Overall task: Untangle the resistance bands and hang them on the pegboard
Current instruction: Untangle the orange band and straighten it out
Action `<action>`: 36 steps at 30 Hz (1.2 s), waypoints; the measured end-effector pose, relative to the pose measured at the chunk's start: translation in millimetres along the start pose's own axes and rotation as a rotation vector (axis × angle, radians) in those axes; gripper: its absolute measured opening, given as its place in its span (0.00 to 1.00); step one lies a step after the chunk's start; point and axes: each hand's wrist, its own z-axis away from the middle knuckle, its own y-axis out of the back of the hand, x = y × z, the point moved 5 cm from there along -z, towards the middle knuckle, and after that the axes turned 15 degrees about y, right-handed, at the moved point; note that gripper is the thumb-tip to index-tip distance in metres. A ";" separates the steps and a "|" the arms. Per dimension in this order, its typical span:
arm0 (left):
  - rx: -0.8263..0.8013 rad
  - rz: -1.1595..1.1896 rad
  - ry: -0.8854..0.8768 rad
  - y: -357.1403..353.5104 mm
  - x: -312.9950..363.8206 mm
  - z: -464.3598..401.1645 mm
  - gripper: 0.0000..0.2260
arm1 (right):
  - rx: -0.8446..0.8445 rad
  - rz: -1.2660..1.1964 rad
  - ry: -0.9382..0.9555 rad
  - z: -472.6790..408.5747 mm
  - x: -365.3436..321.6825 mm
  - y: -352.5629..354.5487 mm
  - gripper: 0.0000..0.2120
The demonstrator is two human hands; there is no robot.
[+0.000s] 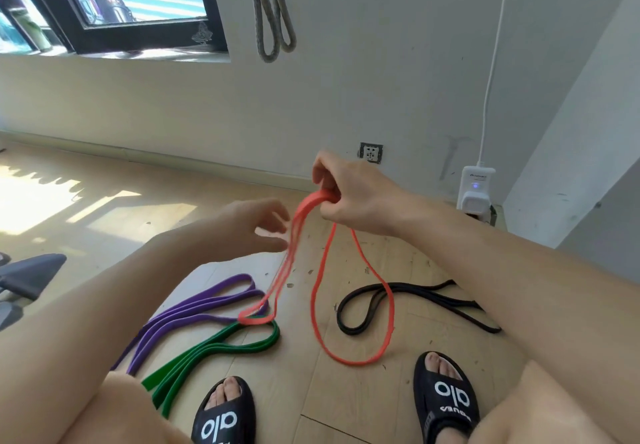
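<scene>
My right hand [349, 190] grips the top of an orange band [313, 298] and holds it up above the floor. One orange loop hangs free over the boards; another runs down to a knot with the purple band [194, 315] and the green band [214, 346], which lie on the floor. My left hand [256, 225] hovers just left of the orange strands with fingers spread and relaxed, holding nothing. A black band [401, 299] lies apart on the floor to the right. A grey band [273, 13] hangs on the wall above. No pegboard is in view.
Wooden floor with small debris. My two feet in black slides [225, 416] [446, 398] stand at the bottom. A wall socket [370, 152] and a white plugged-in device [476, 190] sit by the wall. A window [114, 3] is upper left; a dark chair base [27, 273] at left.
</scene>
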 end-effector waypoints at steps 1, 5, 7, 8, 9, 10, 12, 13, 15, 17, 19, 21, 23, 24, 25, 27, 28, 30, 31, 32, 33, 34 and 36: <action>0.005 0.088 -0.056 -0.1 11.1 3.2 0.13 | 0.008 -0.004 0.029 -2.1 -5.8 -1.3 0.13; 0.094 0.199 -0.147 12.4 35.9 8.9 0.03 | 0.031 -0.029 0.053 -3.3 -12.8 2.5 0.13; 0.112 0.152 -0.111 19.7 29.7 8.7 0.03 | -0.014 -0.024 0.012 0.6 -4.4 4.3 0.13; 0.120 0.114 -0.096 22.7 23.8 8.6 0.04 | -0.050 -0.009 -0.018 3.3 2.8 3.5 0.13; 0.124 0.089 -0.078 25.3 17.3 8.7 0.04 | -0.084 0.010 -0.051 6.7 10.7 3.1 0.12; 0.126 0.082 -0.056 27.5 10.6 8.6 0.05 | -0.108 0.026 -0.080 10.3 18.4 3.2 0.12; 0.132 0.059 -0.016 30.3 0.0 7.6 0.05 | -0.109 0.025 -0.129 16.0 29.7 6.3 0.10; 0.124 0.031 -0.003 29.2 -1.9 7.3 0.05 | -0.093 0.012 -0.143 17.5 32.0 8.2 0.09; 0.081 -0.028 0.008 21.6 0.3 5.5 0.05 | -0.038 0.000 -0.131 15.8 28.6 11.7 0.07; 0.046 -0.092 0.006 12.0 6.9 3.2 0.04 | 0.041 -0.028 -0.089 10.4 16.5 14.7 0.06; 0.016 -0.064 -0.021 4.4 16.2 2.8 0.05 | 0.125 -0.114 -0.062 4.9 2.5 17.7 0.07; -0.016 0.117 -0.073 1.0 27.4 5.9 0.08 | 0.161 -0.188 -0.033 0.8 -9.3 18.6 0.08; 0.016 0.260 -0.141 3.1 39.1 8.0 0.09 | 0.129 -0.210 -0.012 -1.5 -17.8 15.6 0.10; 0.054 0.297 -0.167 6.0 43.1 7.9 0.07 | 0.113 -0.220 -0.008 -2.1 -20.8 14.2 0.12; 0.085 0.323 -0.182 9.2 45.4 7.9 0.06 | 0.110 -0.241 -0.008 -2.4 -22.8 14.1 0.13; 0.106 0.364 -0.175 15.0 44.4 7.9 0.05 | 0.130 -0.291 -0.017 -2.3 -23.3 16.9 0.14; 0.104 0.372 -0.163 16.9 41.6 7.4 0.05 | 0.141 -0.305 -0.025 -2.0 -22.1 18.3 0.14; 0.091 0.352 -0.154 18.6 35.7 7.0 0.06 | 0.147 -0.330 -0.053 -0.2 -19.3 18.7 0.12; 0.078 0.353 -0.155 18.3 33.9 7.0 0.06 | 0.152 -0.354 -0.069 0.4 -17.8 17.4 0.11; 0.065 0.369 -0.154 17.5 33.3 6.5 0.06 | 0.165 -0.384 -0.084 0.5 -16.7 16.1 0.10; 0.049 0.397 -0.153 16.0 34.2 6.2 0.07 | 0.184 -0.412 -0.096 -0.1 -16.2 15.0 0.09; 0.032 0.427 -0.151 13.8 36.3 5.5 0.09 | 0.208 -0.433 -0.103 -1.0 -16.3 14.2 0.07; 0.008 0.468 -0.148 8.3 42.6 3.8 0.09 | 0.257 -0.445 -0.111 -3.9 -16.9 13.0 0.06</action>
